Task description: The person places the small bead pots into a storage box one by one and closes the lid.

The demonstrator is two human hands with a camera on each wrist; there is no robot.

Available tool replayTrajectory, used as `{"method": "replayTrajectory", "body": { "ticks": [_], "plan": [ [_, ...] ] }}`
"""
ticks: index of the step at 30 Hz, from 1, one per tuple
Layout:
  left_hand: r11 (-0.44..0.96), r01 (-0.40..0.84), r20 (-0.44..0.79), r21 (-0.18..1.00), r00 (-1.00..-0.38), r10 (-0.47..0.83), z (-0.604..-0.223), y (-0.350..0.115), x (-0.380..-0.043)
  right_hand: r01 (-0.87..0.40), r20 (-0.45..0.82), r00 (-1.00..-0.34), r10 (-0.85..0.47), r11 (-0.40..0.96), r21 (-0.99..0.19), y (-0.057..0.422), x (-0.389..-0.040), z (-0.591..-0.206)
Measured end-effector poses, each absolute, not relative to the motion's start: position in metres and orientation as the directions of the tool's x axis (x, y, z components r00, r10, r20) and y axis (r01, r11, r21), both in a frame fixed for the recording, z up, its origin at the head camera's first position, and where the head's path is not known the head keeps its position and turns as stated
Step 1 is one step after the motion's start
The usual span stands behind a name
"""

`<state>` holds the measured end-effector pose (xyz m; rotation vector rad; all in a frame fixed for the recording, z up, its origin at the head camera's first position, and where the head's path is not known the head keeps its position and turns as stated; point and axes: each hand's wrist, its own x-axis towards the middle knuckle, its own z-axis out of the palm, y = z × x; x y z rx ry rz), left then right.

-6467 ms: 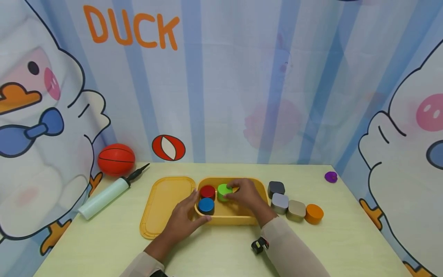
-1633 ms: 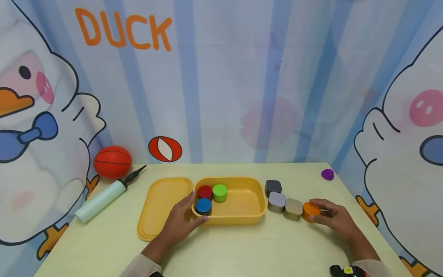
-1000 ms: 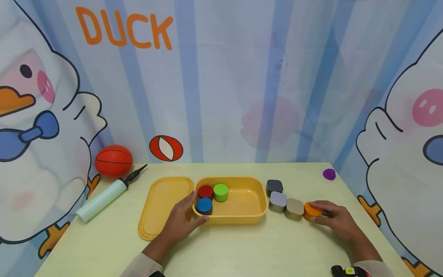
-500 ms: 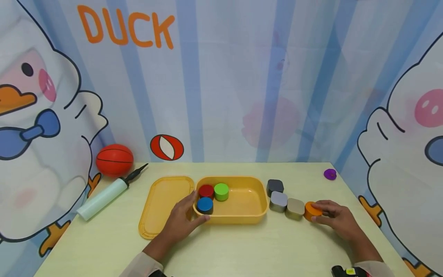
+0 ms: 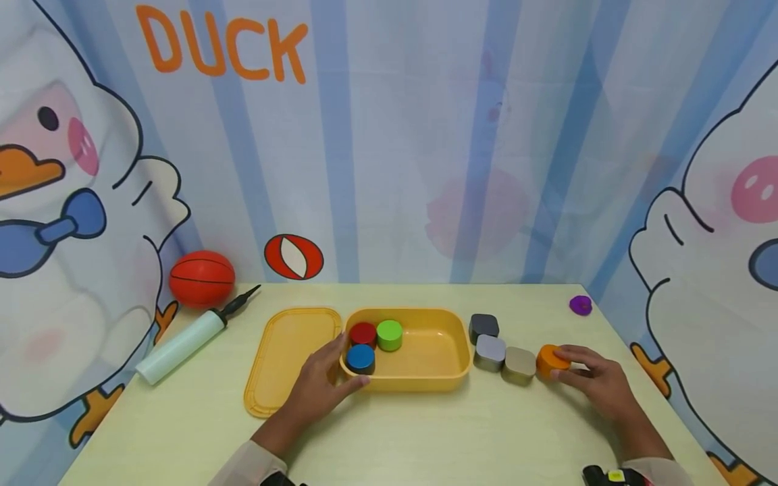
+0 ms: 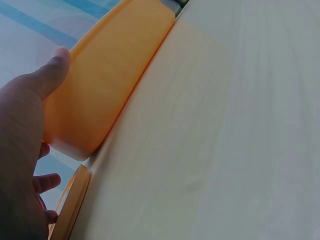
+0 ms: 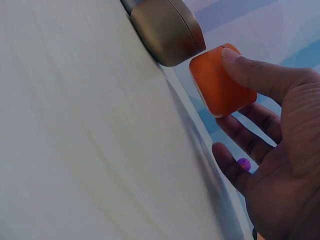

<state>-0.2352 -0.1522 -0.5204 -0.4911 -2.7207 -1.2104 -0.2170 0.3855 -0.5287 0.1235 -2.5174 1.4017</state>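
My right hand (image 5: 598, 381) pinches a small orange rounded case (image 5: 550, 362) between thumb and fingertips. In the right wrist view that case (image 7: 217, 82) shows clear of the table, beside a tan metallic case (image 7: 167, 35) with a seam round it. Across the left front corner of a yellow plastic box (image 5: 425, 386), my left hand (image 5: 316, 385) grips the wall, thumb at the front and fingers on the left side. Inside the box, a red case (image 5: 363, 333), a blue case (image 5: 361, 359) and a green case (image 5: 390, 335) sit together at the left end.
A yellow lid (image 5: 273, 364) lies left of the box. Right of it, a dark grey case (image 5: 483, 328) and a light grey case (image 5: 489, 352) lead to the tan one. A hand pump (image 5: 182, 347), red ball (image 5: 202, 279) and small purple object (image 5: 580, 305) lie farther out.
Earlier my right hand held the green case in the box; it has since let go and moved right to the orange case. The orange case now rises slightly. My left hand stays on the box.
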Motion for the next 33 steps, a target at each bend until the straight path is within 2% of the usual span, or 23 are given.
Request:
{"method": "replayTrajectory", "body": {
  "ticks": [8,21,33],
  "plan": [
    [0.632,0.357,0.256,0.688,-0.934,0.249,-0.519,-0.154,-0.236,-0.259,0.34,-0.937,0.078,0.496,-0.829,0.379,-0.219,-0.523],
    [0.633,0.363,0.261,0.684,-0.932,0.252,-0.521,-0.155,-0.237,-0.258,0.36,-0.926,0.109,0.513,-0.818,0.363,-0.22,-0.5],
    [0.629,0.356,0.256,0.691,-0.934,0.248,-0.523,-0.155,-0.236,-0.412,0.47,-0.882,0.023,0.446,-0.794,0.338,-0.227,-0.489]
  ]
}}
